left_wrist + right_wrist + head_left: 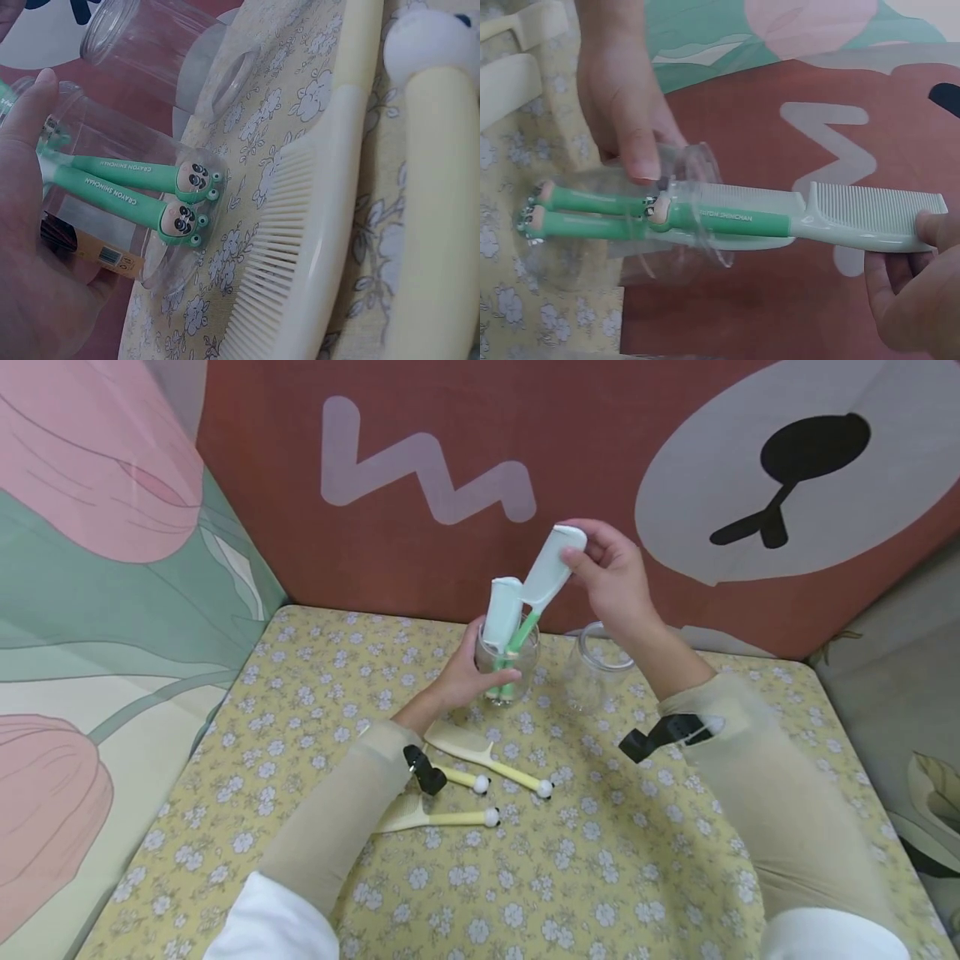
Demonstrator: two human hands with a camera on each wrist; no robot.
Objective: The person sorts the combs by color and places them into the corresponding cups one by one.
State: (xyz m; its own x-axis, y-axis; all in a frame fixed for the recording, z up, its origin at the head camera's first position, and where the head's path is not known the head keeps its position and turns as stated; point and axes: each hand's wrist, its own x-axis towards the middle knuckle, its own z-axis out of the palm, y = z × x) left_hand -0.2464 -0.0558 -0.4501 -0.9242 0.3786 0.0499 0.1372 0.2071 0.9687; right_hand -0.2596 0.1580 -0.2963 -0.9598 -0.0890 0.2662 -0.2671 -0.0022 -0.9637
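My left hand (459, 675) grips a clear plastic jar (531, 653) standing near the table's back edge, thumb across its front. Inside, other green-handled combs (501, 614) stand with their pale heads above the rim; their handles (120, 193) end in frog-hooded figures at the bottom. By its pale mint toothed head, my right hand (618, 581) pinches another comb (874, 214) between thumb and fingers. That comb leans, and its green handle (735, 221) reaches into the jar's mouth, figure end downward.
A second clear jar (583, 687) stands just right of the gripped one. Several cream combs with yellow handles (517, 774) lie on the flowered cloth (585, 877), near my left forearm. Behind the table hangs a brown printed backdrop (420, 568).
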